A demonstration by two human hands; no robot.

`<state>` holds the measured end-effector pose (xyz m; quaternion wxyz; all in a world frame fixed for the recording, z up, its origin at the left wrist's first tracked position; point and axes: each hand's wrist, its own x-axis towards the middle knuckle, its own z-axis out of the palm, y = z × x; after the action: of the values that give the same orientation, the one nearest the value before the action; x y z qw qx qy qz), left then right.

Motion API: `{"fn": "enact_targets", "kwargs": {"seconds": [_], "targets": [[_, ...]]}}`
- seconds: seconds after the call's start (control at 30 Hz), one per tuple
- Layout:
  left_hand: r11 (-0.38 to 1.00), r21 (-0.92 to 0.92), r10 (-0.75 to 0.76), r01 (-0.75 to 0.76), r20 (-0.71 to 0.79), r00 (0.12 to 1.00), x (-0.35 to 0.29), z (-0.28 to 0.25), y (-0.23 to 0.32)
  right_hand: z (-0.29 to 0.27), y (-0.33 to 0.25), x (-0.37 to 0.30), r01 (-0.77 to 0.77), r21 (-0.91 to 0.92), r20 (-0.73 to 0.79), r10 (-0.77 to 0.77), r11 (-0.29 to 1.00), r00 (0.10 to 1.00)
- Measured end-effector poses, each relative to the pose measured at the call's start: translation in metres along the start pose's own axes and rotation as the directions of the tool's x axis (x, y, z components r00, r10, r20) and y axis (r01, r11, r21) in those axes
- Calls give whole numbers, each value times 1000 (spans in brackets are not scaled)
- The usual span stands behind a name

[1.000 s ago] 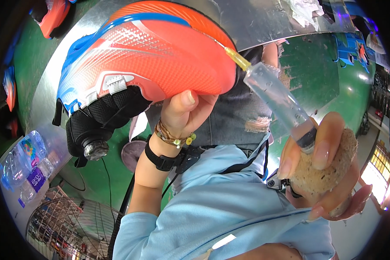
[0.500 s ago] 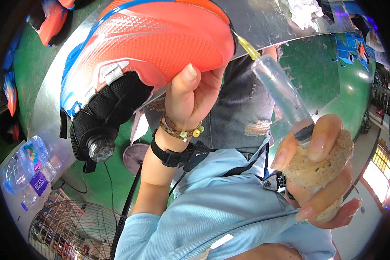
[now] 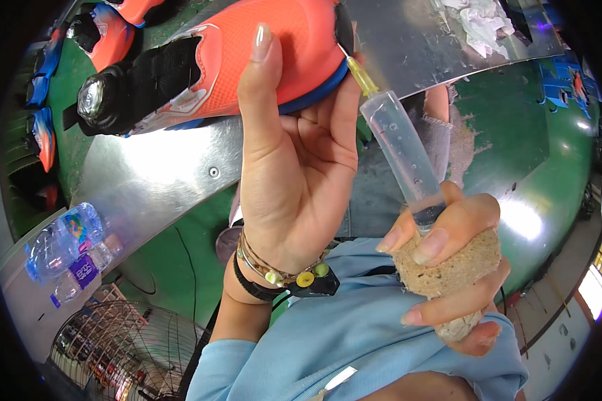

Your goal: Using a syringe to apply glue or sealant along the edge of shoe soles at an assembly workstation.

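Note:
An orange sneaker with a blue sole and a black collar lies tilted over the metal table. Its clear, round knob-like part points left. My left hand grips the shoe by its right end, with the thumb on the upper and the fingers behind the sole. In my right hand is a clear syringe, held between the fingers and sloping up to the left. Its yellow needle hub ends in a thin needle at the dark edge of the shoe. The same hand also clasps a rough tan lump.
The metal table curves across the top and left, with crumpled white paper at its far right. Several similar shoes stand at the upper left. Plastic bottles lie lower left, above a wire-caged fan. A blue stool stands far right.
My left hand has turned the shoe, so its collar has swung up and left and blue sole shows underneath. My right hand has moved left with the syringe, its needle staying near the shoe's edge.

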<state>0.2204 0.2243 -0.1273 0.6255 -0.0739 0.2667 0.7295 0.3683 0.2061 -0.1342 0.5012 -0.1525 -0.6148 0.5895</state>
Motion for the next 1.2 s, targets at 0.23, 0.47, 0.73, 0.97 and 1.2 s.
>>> {"fn": "enact_targets", "kwargs": {"seconds": [0.23,0.47,0.73,0.97,1.2], "targets": [[985,-135,-102,106,39,994,6,-5,6,-11,18,-2,85,64,140,-93,994,986],[982,-180,-52,54,15,999,10,-17,34,-23,13,2,349,-205,-175,-385,914,906],[989,-145,9,-2,46,999,-1,-70,169,-75,5,24,98,-441,-251,-227,892,941],[698,377,710,-609,-256,656,46,-240,551,-87,39,46,103,-416,-254,-224,903,941],[405,913,34,-44,33,999,118,-187,446,-124,50,59,-21,-643,-320,-244,766,916]]}}
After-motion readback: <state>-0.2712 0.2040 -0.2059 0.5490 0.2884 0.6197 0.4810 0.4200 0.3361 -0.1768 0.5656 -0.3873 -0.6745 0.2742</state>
